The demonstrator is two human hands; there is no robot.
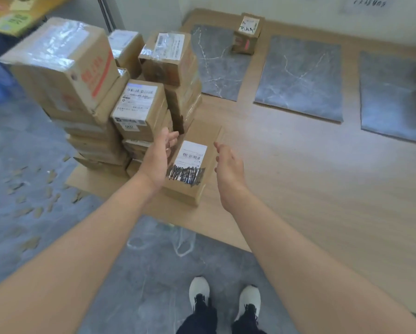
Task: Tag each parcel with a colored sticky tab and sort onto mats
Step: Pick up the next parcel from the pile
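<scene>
Looks like the left hand [157, 160] and right hand [228, 165] hover open and empty either side of the flat brown cardboard parcel [190, 165] at the foot of the tall cardboard box stack [101, 92], so a clumsy grab might topple that stack.

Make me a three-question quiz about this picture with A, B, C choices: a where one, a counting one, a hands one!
1. Where is the small box with the pink tab? A left mat B tall pile C in a hand
2. How many grey mats? A one B three C six
3. The hands are: A fists B open beside a parcel C holding a pen
Answers: A, it stands on that mat's far corner; B, three lie side by side; B, left hand and right hand flank the parcel, fingers straight.
</scene>
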